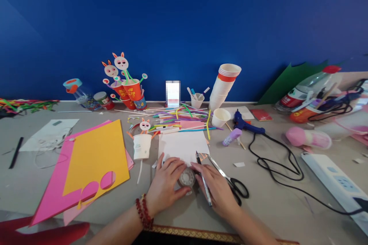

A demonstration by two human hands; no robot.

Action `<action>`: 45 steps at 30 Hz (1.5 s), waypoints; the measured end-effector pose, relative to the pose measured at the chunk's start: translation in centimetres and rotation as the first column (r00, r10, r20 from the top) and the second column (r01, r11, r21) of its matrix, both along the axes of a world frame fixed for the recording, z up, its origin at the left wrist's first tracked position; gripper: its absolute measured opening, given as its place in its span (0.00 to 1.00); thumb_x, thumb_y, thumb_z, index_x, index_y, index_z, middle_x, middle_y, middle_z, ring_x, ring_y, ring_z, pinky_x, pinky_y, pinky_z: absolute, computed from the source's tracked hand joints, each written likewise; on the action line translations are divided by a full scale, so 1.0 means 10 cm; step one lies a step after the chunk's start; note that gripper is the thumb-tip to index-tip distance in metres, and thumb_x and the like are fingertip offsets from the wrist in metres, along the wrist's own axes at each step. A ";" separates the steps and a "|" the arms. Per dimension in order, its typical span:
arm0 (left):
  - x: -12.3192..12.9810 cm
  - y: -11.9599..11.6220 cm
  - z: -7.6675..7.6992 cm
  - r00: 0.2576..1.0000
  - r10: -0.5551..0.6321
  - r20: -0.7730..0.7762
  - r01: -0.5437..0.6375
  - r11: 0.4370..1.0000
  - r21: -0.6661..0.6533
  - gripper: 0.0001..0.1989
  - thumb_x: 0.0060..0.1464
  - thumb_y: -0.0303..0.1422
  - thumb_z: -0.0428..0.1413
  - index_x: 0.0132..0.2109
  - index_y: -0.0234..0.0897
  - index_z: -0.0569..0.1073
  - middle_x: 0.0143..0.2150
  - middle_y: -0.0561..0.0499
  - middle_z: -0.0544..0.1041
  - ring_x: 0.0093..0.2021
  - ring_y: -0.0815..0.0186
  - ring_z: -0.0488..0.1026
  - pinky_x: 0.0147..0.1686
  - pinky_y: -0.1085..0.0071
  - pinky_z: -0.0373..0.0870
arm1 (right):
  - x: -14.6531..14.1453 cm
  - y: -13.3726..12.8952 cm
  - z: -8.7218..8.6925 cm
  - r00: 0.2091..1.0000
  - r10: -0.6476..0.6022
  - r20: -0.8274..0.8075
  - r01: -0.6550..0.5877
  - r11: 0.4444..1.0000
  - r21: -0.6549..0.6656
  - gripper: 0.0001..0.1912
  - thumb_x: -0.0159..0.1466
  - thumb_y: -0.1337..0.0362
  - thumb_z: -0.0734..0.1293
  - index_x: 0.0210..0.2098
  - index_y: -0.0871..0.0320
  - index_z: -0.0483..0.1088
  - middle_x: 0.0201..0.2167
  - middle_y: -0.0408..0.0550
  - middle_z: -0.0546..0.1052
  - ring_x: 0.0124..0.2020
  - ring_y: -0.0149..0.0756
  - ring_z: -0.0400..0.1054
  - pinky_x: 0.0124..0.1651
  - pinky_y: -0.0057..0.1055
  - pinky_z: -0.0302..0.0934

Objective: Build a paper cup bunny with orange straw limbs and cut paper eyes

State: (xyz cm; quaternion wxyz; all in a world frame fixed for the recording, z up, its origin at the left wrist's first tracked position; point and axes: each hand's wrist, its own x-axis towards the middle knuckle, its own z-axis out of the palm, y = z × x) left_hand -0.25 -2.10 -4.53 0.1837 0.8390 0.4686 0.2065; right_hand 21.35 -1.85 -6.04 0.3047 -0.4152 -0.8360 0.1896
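White paper (184, 144) lies in front of me, its near edge under my fingers. A clear round tape roll (186, 177) sits flat between my two hands. My left hand (167, 180) has its fingers spread over the paper's near left edge, thumb against the roll. In my right hand (217, 185) is a pen (203, 180), slanting with one end towards the paper; the fingertips are beside the roll. Scissors with black handles (240, 188) lie partly beneath the right hand. Left of the paper stands a white cup with a rabbit face (142, 146).
Yellow sheet (97, 157) and pink sheets lie left. Straws (184, 115), a cup stack (225, 84) and an open cup (220, 117) are behind the paper. A glue gun (247, 125), its black cable and a power strip (339, 183) occupy the right.
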 end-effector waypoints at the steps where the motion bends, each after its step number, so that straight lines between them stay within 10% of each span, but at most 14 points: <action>1: 0.00 0.00 0.00 1.000 0.001 0.003 -0.001 1.000 -0.004 0.26 0.57 0.46 0.60 0.59 0.40 0.71 0.57 0.45 0.77 0.60 0.52 0.68 0.68 0.41 0.43 | 0.00 0.00 0.00 1.000 0.002 -0.003 -0.002 1.000 0.003 0.21 0.71 0.71 0.57 0.62 0.54 0.59 0.43 0.54 0.79 0.43 0.46 0.74 0.45 0.43 0.71; 8: -0.01 -0.01 -0.01 1.000 0.013 0.002 -0.013 1.000 0.015 0.25 0.57 0.46 0.61 0.58 0.43 0.71 0.58 0.45 0.76 0.60 0.53 0.68 0.68 0.42 0.46 | 0.08 -0.01 0.12 0.992 -0.035 -0.119 0.024 0.995 -0.093 0.18 0.72 0.67 0.58 0.60 0.49 0.64 0.50 0.53 0.78 0.49 0.44 0.74 0.51 0.41 0.69; 14: -0.02 -0.01 -0.07 0.998 0.047 -0.035 -0.044 0.996 0.083 0.27 0.52 0.44 0.65 0.58 0.44 0.72 0.61 0.43 0.73 0.62 0.50 0.66 0.67 0.40 0.49 | 0.12 0.06 0.28 0.954 -0.081 -0.288 -0.022 0.941 -0.337 0.09 0.69 0.66 0.57 0.44 0.54 0.68 0.25 0.42 0.72 0.27 0.37 0.69 0.31 0.31 0.65; 34: -0.03 -0.01 -0.08 0.999 0.050 -0.007 -0.050 0.999 0.018 0.27 0.51 0.42 0.65 0.58 0.46 0.72 0.63 0.45 0.71 0.64 0.49 0.63 0.67 0.39 0.46 | -0.11 0.21 0.22 0.986 0.151 -0.074 -0.165 0.955 -0.247 0.08 0.66 0.67 0.58 0.32 0.54 0.67 0.29 0.44 0.75 0.32 0.37 0.69 0.36 0.30 0.61; 45: -0.02 -0.01 -0.12 0.998 0.058 0.005 -0.058 0.998 0.035 0.27 0.53 0.43 0.64 0.57 0.43 0.71 0.63 0.45 0.72 0.65 0.50 0.63 0.68 0.40 0.44 | -0.32 0.33 0.51 0.903 0.155 0.400 -0.106 0.984 -0.141 0.05 0.61 0.68 0.63 0.30 0.56 0.72 0.22 0.46 0.77 0.25 0.38 0.68 0.28 0.30 0.47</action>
